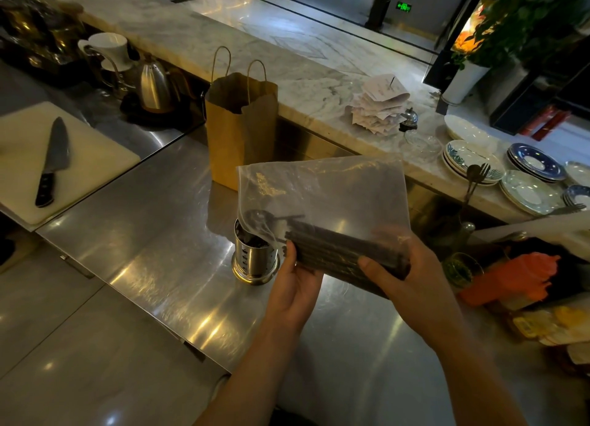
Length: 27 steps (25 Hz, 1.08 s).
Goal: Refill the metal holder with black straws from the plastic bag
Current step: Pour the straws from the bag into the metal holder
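Two bare hands held a clear, crinkled plastic bag (322,195) above a brushed stainless-steel worktop (153,234). The film was thin and translucent, its upper part standing loose and flat. A bundle of black straws (338,253) lay along the bag's lower edge: straight, matte, cylindrical, packed side by side and tilted down toward the right. The left hand (295,278) supported the bundle's left end from below, fingers curled around bag and straws. The right hand (405,272) clasped the right end, thumb across the front, fingers wrapped behind.

The metal holder (253,256) stood upright on the worktop, just left of the left hand and partly behind the bag's corner. It was a polished steel cylinder with perforated wall and flared base; dark contents showed at its mouth.

A brown paper carrier bag (239,128) with twisted handles stood open behind the holder; its contents could not be seen.
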{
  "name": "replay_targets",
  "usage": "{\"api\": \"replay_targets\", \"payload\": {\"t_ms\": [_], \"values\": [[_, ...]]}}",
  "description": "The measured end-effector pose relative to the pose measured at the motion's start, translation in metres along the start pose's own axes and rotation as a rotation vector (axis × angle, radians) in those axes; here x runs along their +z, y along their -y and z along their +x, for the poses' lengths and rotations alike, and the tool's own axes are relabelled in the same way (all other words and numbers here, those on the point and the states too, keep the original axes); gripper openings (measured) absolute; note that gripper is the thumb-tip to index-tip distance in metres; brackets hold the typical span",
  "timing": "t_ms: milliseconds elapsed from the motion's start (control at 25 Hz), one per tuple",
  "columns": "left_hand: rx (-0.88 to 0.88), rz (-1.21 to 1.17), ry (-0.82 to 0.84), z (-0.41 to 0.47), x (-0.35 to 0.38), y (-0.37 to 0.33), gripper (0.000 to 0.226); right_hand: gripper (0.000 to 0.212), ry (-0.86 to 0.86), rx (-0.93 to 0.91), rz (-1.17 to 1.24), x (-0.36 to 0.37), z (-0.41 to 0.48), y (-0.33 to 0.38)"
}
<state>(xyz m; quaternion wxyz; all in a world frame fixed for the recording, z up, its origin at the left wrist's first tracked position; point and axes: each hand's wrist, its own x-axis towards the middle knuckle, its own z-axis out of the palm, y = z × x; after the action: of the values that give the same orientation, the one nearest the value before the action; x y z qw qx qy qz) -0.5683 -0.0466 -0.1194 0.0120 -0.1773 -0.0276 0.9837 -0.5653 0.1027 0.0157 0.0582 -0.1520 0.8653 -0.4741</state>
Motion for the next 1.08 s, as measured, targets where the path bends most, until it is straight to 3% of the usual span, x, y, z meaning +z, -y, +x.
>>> {"api": "replay_targets", "payload": {"t_ms": [200, 360, 600, 1080], "values": [[0.007, 0.002, 0.007, -0.003, 0.000, 0.002, 0.043, 0.038, 0.012, 0.002, -0.012, 0.002, 0.002, 0.005], [0.030, -0.007, 0.044, -0.002, 0.008, -0.004, 0.059, 0.035, -0.014, -0.020, 0.001, -0.001, 0.004, 0.008], [0.052, -0.008, 0.008, -0.004, 0.016, -0.005, 0.041, 0.037, -0.001, -0.052, -0.021, 0.003, 0.008, 0.016], [0.070, -0.043, -0.007, -0.012, 0.022, -0.005, 0.036, 0.031, -0.021, -0.124, -0.160, 0.009, 0.011, 0.019]]}}
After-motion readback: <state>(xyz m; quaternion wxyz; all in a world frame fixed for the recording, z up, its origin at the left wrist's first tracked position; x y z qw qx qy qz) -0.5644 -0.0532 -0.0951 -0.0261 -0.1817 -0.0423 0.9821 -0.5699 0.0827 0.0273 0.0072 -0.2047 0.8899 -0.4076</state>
